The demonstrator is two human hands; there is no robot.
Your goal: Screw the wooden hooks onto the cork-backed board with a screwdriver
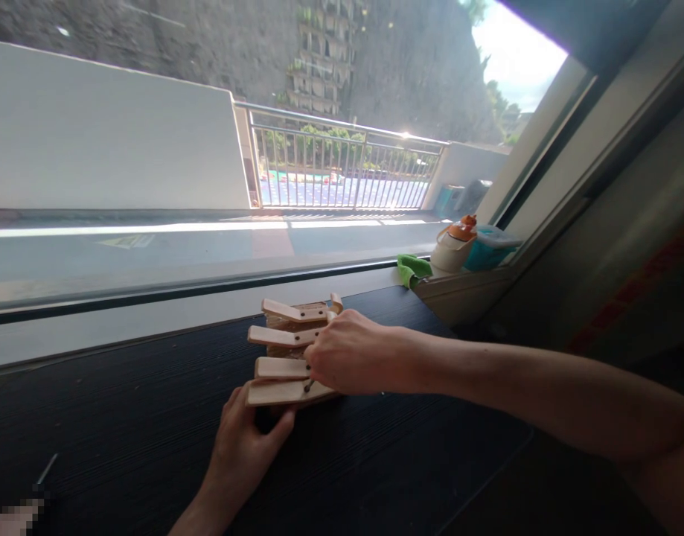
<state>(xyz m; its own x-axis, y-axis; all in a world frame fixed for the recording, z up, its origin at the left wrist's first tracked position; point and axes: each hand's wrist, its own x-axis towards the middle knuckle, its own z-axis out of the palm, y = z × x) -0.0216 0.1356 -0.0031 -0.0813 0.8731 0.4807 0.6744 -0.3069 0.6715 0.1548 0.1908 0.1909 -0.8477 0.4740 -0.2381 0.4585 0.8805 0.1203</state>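
Note:
A pale wooden piece (280, 394) lies on the dark table, made of several bent slats with small dark screw heads or holes along them. Rougher, darker wood shows beneath the slats. My left hand (244, 439) grips its near left corner, thumb along the front edge and fingers at the left end. Over the right part of the slats lies my right hand (353, 353), its fingers curled down and closed. A small dark bit shows by its fingertips at the nearest slat; what these fingers hold is hidden. One curved slat end (336, 304) sticks up behind the right hand.
The black table (123, 417) borders a window sill. On the sill at the right are a green cloth (411, 269), a cream bottle with an orange top (453, 249) and a teal box (487, 249). A thin metal rod (48, 469) lies at the lower left, beside a pixelated patch.

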